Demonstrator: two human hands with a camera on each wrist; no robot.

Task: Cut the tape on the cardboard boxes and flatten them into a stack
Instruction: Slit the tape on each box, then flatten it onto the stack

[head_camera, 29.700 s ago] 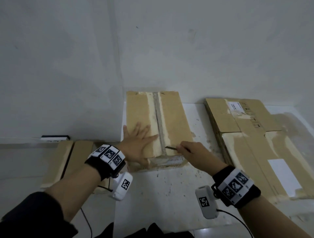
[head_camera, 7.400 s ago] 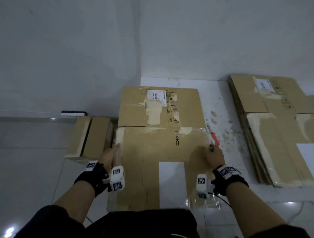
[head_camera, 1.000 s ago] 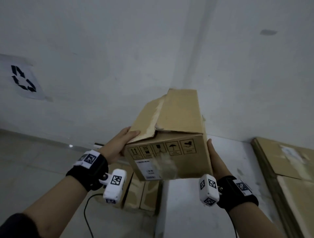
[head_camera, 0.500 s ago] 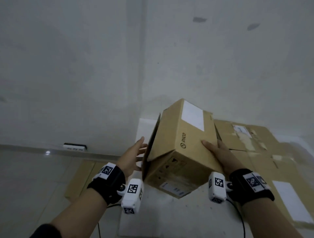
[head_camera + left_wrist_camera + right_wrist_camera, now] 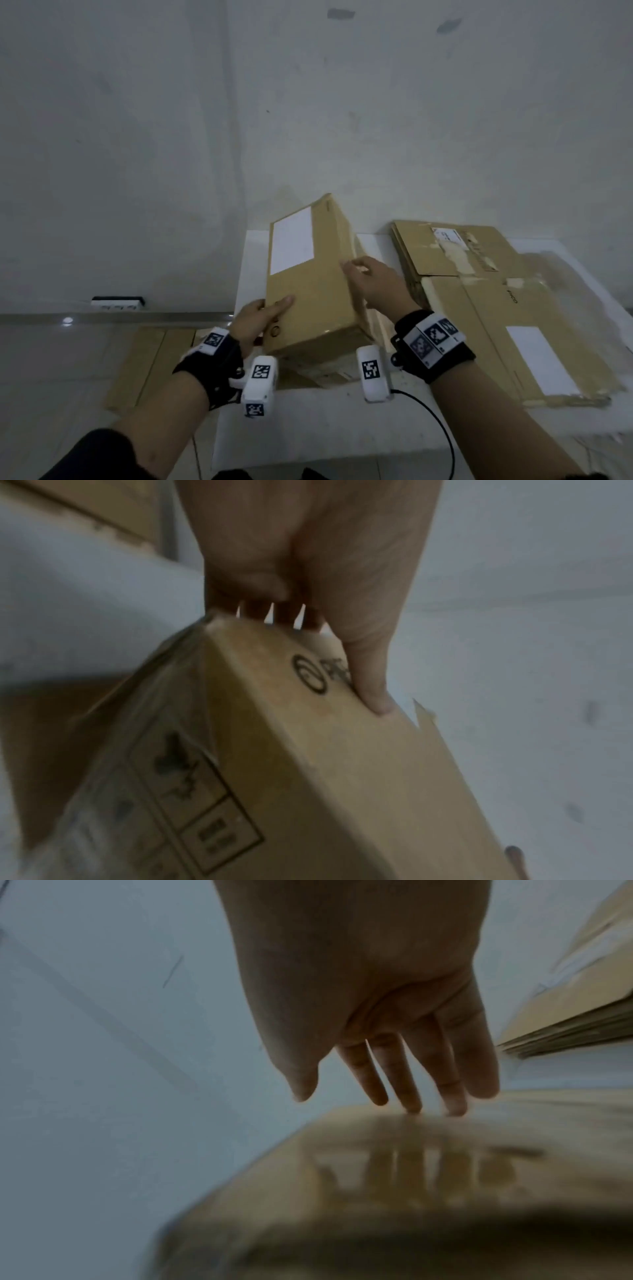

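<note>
A white counter (image 5: 308,428) stands against a pale grey wall (image 5: 171,137), with grey floor (image 5: 51,377) to the left. A cardboard box (image 5: 308,291) sits tilted at the counter's far left part. The left hand (image 5: 255,320) grips its near left edge, thumb on top and fingers curled beneath. The right hand (image 5: 376,284), fingers straight, touches the box's right side with its fingertips. A stack of flattened boxes (image 5: 513,308) lies to the right; another box (image 5: 150,366) rests on the floor.
</note>
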